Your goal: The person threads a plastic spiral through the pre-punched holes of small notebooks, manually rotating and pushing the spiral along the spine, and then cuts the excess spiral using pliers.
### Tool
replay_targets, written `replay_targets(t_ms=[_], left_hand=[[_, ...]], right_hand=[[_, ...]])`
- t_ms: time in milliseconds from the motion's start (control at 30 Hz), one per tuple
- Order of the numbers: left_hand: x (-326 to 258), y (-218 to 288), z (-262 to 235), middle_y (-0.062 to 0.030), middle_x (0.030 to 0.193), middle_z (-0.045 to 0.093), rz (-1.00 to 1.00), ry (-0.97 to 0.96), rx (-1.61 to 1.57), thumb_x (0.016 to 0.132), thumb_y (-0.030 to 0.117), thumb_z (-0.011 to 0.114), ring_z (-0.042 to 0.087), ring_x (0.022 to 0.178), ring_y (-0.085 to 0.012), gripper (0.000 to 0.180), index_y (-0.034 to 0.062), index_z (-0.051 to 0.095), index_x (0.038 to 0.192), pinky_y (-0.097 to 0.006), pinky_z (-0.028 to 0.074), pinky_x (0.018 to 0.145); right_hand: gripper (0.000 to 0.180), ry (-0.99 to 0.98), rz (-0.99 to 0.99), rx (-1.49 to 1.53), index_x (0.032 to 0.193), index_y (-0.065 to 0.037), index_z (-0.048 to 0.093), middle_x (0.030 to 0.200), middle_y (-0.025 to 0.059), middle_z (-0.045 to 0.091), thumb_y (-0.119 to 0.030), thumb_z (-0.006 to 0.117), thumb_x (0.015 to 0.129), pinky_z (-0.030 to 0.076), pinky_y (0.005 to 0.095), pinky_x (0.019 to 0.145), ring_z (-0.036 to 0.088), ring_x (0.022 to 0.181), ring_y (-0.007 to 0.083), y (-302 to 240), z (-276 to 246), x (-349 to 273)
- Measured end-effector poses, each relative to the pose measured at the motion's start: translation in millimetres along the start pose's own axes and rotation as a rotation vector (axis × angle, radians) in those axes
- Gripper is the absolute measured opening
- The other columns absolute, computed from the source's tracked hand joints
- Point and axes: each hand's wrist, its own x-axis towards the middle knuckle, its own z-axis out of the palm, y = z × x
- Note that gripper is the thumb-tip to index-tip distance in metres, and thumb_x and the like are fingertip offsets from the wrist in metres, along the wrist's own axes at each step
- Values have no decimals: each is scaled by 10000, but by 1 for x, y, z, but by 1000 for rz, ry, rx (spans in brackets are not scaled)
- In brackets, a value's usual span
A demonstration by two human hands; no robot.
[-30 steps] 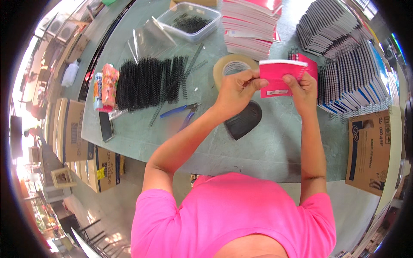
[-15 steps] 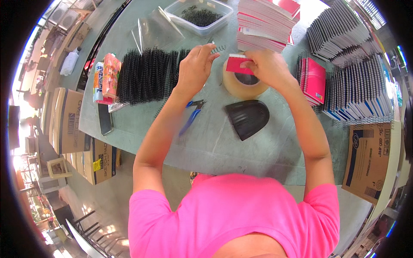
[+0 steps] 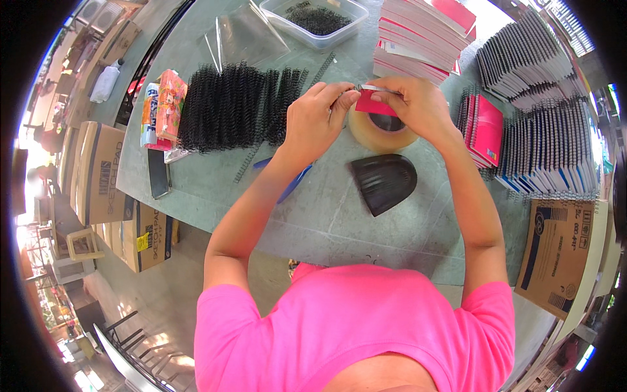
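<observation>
Two hands at upper centre: left hand [image 3: 318,116] and right hand [image 3: 413,104] both pinched shut on a small red booklet [image 3: 375,103], held just above a tape roll [image 3: 381,131] on the table [image 3: 339,215]. One clear tub [image 3: 312,21] at top centre, holding black coils; more black coils [image 3: 236,108] heaped loose at upper left, beside colourful packets [image 3: 163,104]. Brown boxes [image 3: 98,173] with dark print at left edge, one brown carton [image 3: 560,251] with blue print at lower right, red-covered stacks [image 3: 418,39] at top, dark notebooks [image 3: 545,144] at right.
</observation>
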Motion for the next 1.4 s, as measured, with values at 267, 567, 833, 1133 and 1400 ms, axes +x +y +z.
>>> replay_targets(t_ms=[267,567,833,1133,1400], left_hand=[[18,-4,4,-101,787,620,82,75,8,834,211,645,564,621,-210,218,17,639,935,-297,462,595],[28,-1,-33,-94,723,617,-92,-374,62,853,206,614,563,652,-201,209,10,620,925,-294,453,646],[29,4,-23,-116,865,563,29,-249,153,817,225,632,570,816,-287,182,60,609,891,-372,446,694],[-74,46,49,-139,911,497,27,-502,241,691,290,730,537,891,-330,615,139,487,1235,-425,438,793],[-66,46,48,-129,953,512,76,-447,-185,716,62,677,542,850,-315,538,115,514,1227,-356,454,794]], right_hand=[[183,80,-147,-74,973,-156,654,816,83,649,-227,545,845,476,384,641,619,765,290,3,10,-2],[190,395,-265,246,953,-117,593,796,71,626,-187,650,785,484,357,642,630,765,259,1,26,5],[240,248,-269,259,1009,-85,550,865,100,611,-85,628,782,484,361,691,615,818,273,4,23,4],[188,200,-183,185,930,-42,624,833,103,643,-133,668,771,491,303,732,624,788,240,8,-1,-1],[219,229,75,812,910,-1,693,825,12,671,-187,703,795,475,218,711,588,754,66,52,4,-25]])
